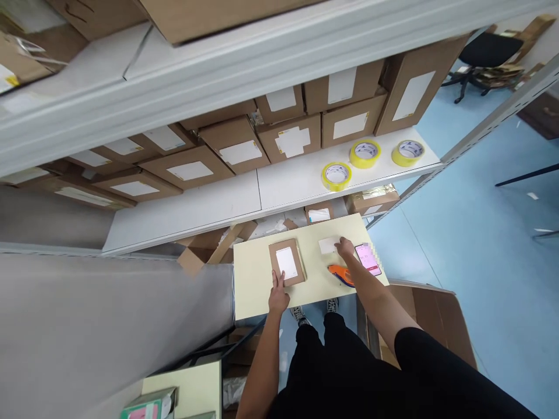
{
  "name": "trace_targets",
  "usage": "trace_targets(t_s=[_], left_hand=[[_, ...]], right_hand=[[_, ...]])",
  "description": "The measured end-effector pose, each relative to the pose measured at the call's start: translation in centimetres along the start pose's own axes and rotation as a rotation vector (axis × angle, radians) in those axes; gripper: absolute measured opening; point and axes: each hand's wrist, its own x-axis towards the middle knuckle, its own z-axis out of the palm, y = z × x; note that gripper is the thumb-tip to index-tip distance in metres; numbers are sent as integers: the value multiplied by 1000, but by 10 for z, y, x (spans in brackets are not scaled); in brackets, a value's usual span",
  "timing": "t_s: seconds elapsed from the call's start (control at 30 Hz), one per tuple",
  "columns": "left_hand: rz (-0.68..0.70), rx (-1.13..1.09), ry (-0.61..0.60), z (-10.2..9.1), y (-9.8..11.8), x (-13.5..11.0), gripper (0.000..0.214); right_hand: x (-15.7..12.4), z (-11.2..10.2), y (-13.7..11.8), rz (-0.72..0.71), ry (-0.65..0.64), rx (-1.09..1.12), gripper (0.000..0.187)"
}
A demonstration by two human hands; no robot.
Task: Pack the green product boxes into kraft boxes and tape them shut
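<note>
A small flat cardboard box (300, 273) with a white label (286, 263) on its top lies on the pale yellow table (253, 302). My left hand (278, 295) rests on the box's near edge, two fingers stretched out over the cardboard and the label's lower end. Farther right, my right hand (345, 248) pinches the right edge of a white slip of paper (326, 245) that is low over or on the tabletop. Beside my right forearm lies an orange and blue cutter-like tool (339, 273), partly covered by the arm.
A phone (368, 259) with a lit pink screen lies at the table's right end. Behind stands a shelf (231, 203) with several labelled boxes (240, 148) and yellow tape rolls (336, 176). A large open carton (441, 320) stands at the right, a wall (109, 314) at the left.
</note>
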Motion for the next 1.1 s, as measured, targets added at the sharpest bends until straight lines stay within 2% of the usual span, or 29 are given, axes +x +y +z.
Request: trace_targets(t_s=[0.17,0.23,0.33,0.43,0.63,0.7,0.8,0.9,1.0,1.03,1.1], left_hand=[[-24,53,-56,-18,4,0,92],[-57,99,6,-25,15,2,84],[-13,95,179,-33,44,8,72],[106,14,236,-36,81,20,67],[466,-175,99,-36,146,44,67],[512,-233,71,-36,163,51,69],[489,-386,40,-36,184,60,66],[438,-481,34,-38,195,67,44],[390,-461,116,-45,195,68,16],[377,-461,118,-49,193,67,16],[354,-495,66,-56,189,63,22]], right_hand=[[-16,-18,-6,-115,-8,-17,32],[-24,-24,-7,-159,1,-32,32],[-38,-31,-3,-216,62,-56,27],[-52,-37,2,-258,145,-90,24],[-77,-51,2,-275,214,33,26],[-85,-57,-1,-309,241,99,33],[-98,-64,-5,-387,273,204,42],[-108,-68,-8,-436,258,274,43],[-116,-72,-8,-385,250,271,32],[-119,-72,-7,-364,262,267,33],[-124,-70,-8,-376,261,279,49]])
